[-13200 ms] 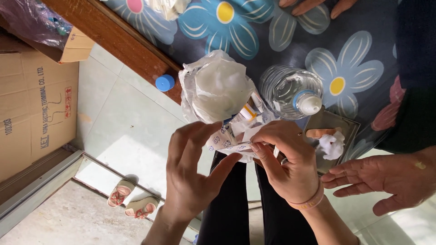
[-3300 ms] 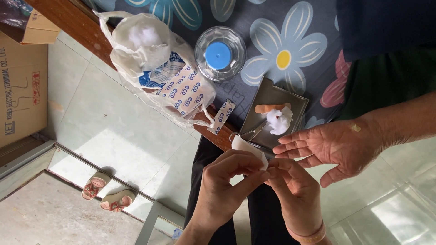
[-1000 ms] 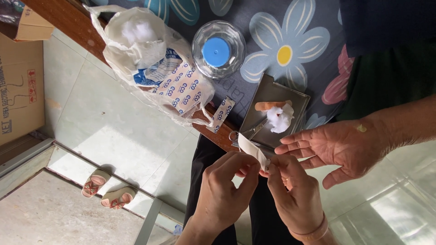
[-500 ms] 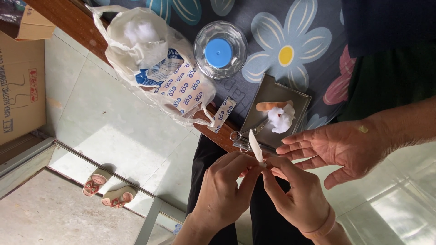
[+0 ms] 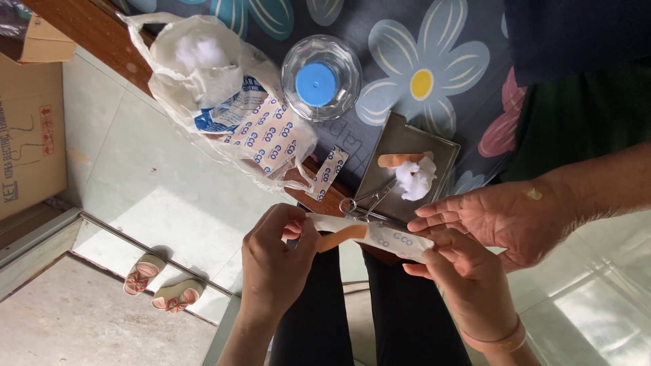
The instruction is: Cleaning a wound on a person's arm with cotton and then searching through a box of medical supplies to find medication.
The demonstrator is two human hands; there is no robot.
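My left hand and my right hand each pinch one flap of a white paper wrapper with blue print. The flaps are pulled apart, and a tan adhesive bandage shows between them. Another person's hand rests open, palm down, just right of the wrapper and touches my right fingers. Behind the wrapper lies a small metal tray holding a cotton ball, a used tan bandage and small metal scissors.
A clear plastic bottle with a blue cap stands on the floral tablecloth. A white plastic bag holds cotton and bandage strips; one wrapped bandage lies loose. A cardboard box and sandals are on the floor.
My hands have drawn apart and peeled the wrapper open, so the tan bandage inside now shows. The other person's hand has stayed in place.
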